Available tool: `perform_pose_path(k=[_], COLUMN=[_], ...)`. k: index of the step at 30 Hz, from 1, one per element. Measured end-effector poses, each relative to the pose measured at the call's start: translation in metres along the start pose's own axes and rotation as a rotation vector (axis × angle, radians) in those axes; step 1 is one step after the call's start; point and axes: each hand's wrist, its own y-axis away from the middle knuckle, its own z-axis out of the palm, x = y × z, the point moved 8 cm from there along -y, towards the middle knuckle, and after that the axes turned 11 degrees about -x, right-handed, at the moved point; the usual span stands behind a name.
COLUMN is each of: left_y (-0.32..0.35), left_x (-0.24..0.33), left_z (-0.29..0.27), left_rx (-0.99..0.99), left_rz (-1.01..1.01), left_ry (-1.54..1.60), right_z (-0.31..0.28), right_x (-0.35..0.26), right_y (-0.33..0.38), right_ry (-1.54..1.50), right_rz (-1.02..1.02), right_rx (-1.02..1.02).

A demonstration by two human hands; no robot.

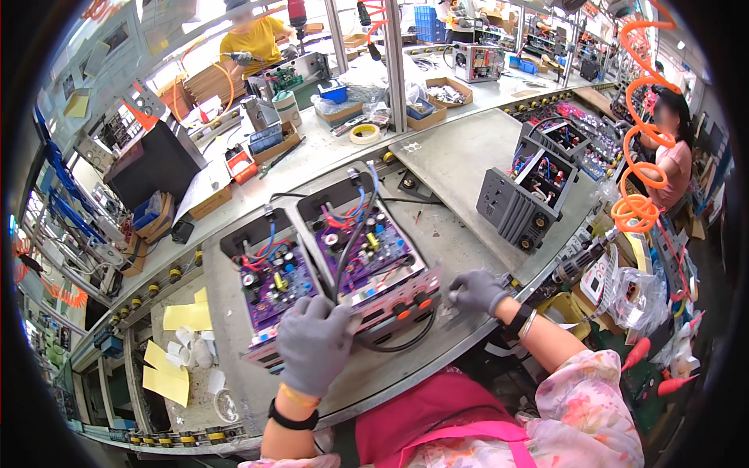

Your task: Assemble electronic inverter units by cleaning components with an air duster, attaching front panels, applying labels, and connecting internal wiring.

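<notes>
While the left grip is set at the near edge where two opened units stand side by side, the right grip is just beside the front corner of the right unit. Both are gloved in grey. The left one's fingers are bent over the front edges, close to a thick black cable; whether they pinch the cable or a panel I cannot tell. The right one's fingers are drawn together and partly blurred, so I cannot tell whether anything is between them.

From the left grip, the left unit lies just beyond and to the left, the right unit beyond and to the right; both rest on the grey counter. Each has a purple circuit board crowded with parts, red and blue wires, and a black rear panel. The right unit's pale front panel carries orange-red knobs, at least two in sight, and a dark cable loops beneath it.

Two more units, grey-black and dark, stand farther right. One tape roll lies beyond, and two larger yellow sheets at the left.
</notes>
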Motion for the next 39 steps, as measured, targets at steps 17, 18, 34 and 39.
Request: perform_pose_path(k=[17,18,34,39], left_y=[0.211,0.224,0.213,0.220], left_x=[-0.110,-0.098,-0.038,-0.019], left_z=[-0.096,-0.093,0.006,0.020], left_rx=[0.160,0.226,0.194,-0.141], left_rz=[-0.682,-0.684,-0.617,-0.682], left_ry=[-0.426,-0.471,0.731,1.685], right_z=[0.014,0.029,-0.010,0.034], right_x=[-0.052,-0.045,-0.249,-0.351], right_y=[-0.192,-0.206,-0.073,0.013], right_ry=[0.478,0.482,-0.364,-1.145], right_rz=[-0.153,-0.128,-0.377,-0.531], right_rx=[0.082,-0.005,-0.372,-0.696])
